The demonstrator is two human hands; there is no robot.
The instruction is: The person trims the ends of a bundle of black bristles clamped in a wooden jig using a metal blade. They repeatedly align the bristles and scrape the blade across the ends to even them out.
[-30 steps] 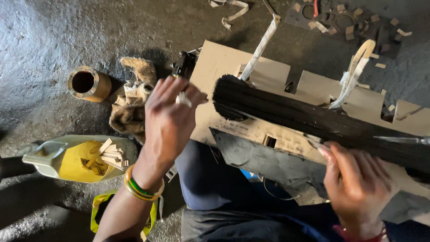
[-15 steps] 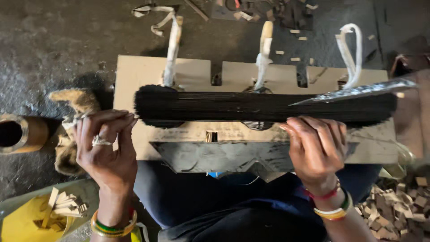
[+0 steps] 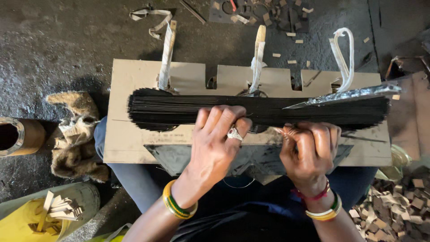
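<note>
A long bundle of thin black sticks (image 3: 179, 110) lies across a notched cardboard board (image 3: 127, 139) resting on my lap. My left hand (image 3: 217, 139), wearing a ring and green-yellow bangles, curls its fingers over the middle of the bundle. My right hand (image 3: 309, 150) pinches at the sticks just right of centre, fingers bent. A silvery foil strip (image 3: 347, 95) lies on the bundle's right end. Three pale cloth ties (image 3: 166, 49) stick up from the board's far notches.
A brown tube (image 3: 20, 136) and a crumpled rag (image 3: 74, 134) lie at the left on the dark floor. A yellow bag with small wooden pieces (image 3: 56, 210) sits bottom left. Cardboard scraps (image 3: 396, 208) pile at the bottom right.
My left hand moved from the bundle's left end to its middle and closed over the sticks. The right hand stayed at the bundle's right of centre. The view shifted slightly.
</note>
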